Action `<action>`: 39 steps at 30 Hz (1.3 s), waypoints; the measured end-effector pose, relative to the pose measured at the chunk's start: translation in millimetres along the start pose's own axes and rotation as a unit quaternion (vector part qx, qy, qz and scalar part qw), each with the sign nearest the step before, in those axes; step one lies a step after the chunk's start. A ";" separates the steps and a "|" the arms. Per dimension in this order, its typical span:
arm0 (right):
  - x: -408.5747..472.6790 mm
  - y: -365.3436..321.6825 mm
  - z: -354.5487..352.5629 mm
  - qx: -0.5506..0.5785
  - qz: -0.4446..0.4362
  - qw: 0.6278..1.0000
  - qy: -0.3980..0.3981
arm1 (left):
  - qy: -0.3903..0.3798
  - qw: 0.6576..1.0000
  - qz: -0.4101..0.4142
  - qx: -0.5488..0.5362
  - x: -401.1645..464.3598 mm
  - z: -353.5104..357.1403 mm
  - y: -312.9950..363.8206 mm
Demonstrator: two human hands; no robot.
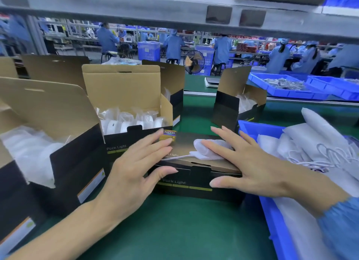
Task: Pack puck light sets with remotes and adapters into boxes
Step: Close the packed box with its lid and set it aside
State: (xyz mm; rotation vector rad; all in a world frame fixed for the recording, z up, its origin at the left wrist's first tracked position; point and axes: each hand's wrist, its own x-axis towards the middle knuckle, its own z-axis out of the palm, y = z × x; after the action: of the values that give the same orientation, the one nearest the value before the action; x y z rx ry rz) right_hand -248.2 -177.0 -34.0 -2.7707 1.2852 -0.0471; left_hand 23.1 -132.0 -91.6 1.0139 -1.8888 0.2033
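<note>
Nearest to me are my two forearms over the green counter (174, 230), and both reach to the closed box (196, 174) in the middle. My left hand (134, 170) lies flat on its left end, the fingers straight and spread, holding nothing. My right hand (250, 162) is also flat with straight fingers, and it presses a white wrapped adapter (208, 149) with its cable onto the lid. I judge that this box is already filled and shut, so the adapter on top perhaps belongs to the next one.

Much is left, I think. The open box (128, 112) behind it shows bagged puck lights (136, 121) standing in a row, but I see no remote or adapter inside. Another open box (48, 143) at the left holds white bags. The blue bin (272, 211) at my right holds more wrapped parts and cables.
</note>
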 end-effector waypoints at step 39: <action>-24.4 -56.9 34.5 -0.241 -0.071 0.907 0.337 | 0.078 0.993 0.075 0.042 -9.6 4.7 19.8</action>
State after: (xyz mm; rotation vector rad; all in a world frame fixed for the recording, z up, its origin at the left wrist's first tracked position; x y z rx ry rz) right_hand -218.4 -119.5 -62.9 -3.4377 1.3460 -0.8880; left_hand 7.7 -116.3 -96.5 0.8841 -1.8259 0.4417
